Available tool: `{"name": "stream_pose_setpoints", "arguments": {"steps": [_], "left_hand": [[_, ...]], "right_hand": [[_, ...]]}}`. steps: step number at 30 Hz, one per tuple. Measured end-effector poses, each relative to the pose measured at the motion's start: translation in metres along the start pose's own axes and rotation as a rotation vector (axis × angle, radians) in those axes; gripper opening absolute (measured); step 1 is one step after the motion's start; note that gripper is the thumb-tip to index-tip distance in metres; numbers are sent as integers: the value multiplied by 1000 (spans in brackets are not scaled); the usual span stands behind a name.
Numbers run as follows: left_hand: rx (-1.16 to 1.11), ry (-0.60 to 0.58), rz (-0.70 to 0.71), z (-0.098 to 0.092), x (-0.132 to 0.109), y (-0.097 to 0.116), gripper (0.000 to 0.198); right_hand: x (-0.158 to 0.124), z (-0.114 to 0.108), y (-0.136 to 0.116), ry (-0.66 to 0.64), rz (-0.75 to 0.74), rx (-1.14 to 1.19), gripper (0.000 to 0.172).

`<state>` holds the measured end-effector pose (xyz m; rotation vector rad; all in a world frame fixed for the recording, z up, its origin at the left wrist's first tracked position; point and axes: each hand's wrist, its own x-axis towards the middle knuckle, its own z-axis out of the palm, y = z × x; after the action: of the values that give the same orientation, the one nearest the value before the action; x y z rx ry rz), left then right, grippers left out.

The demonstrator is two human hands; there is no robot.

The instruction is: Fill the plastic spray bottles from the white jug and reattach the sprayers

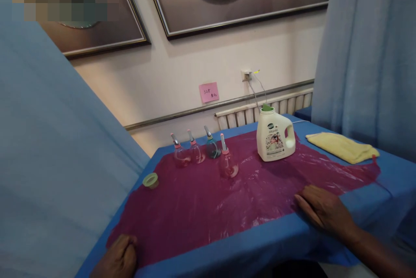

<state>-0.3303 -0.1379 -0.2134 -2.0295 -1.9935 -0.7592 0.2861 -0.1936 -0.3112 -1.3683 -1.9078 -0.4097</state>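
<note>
My right hand (321,210) lies flat with fingers stretched out on the near right edge of a dark red plastic sheet (227,200) spread over a blue-covered table (279,243). My left hand (118,258) rests at the sheet's near left corner, fingers curled into a loose fist with nothing visible in it. Further back on the sheet stand several clear cupping jars with valve tops (208,153). A white detergent jug (274,135) with its neck uncapped stands at the back right. A pale green cap (150,180) lies on the sheet's left edge.
A folded yellow cloth (341,146) lies on the table at the far right. Blue curtains hang on the left (48,161) and right (367,52). Behind the table are a radiator (253,113), a wall socket with a cable, a pink note and framed pictures.
</note>
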Motion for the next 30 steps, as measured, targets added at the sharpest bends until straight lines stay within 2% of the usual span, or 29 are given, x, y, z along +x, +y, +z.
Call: {"name": "stream_pose_setpoints", "arguments": {"steps": [5, 9, 12, 14, 16, 18, 22, 24, 26, 28, 30], "left_hand": [[-15, 56, 9, 1, -1, 2, 28], [-48, 43, 18, -4, -2, 7, 29], [-114, 90, 0, -9, 0, 15, 27], [-192, 128, 25, -9, 6, 28, 24], [-293, 167, 78, -8, 17, 50, 21], [-375, 152, 113, -4, 35, 80, 19], [-571, 89, 31, 16, 80, 158, 26], [-736, 20, 28, 33, 101, 197, 31], [-874, -90, 30, 55, 116, 230, 37], [-902, -140, 40, 78, 123, 254, 42], [-914, -191, 46, 100, 123, 269, 48]], "right_hand": [[2, -3, 0, 35, -10, -27, 40], [3, -5, -2, 46, -8, 8, 39], [3, -5, -2, 11, 28, 62, 38], [6, -7, -1, -44, 67, 121, 40], [20, -12, -2, -86, 94, 176, 39], [46, -18, -6, -82, 80, 207, 34], [130, -15, -26, -35, -17, 290, 28], [172, 1, -37, -3, -10, 397, 25], [205, 27, -47, 55, 51, 518, 21], [224, 58, -53, 125, 140, 597, 19], [227, 88, -55, 165, 188, 624, 21]]}}
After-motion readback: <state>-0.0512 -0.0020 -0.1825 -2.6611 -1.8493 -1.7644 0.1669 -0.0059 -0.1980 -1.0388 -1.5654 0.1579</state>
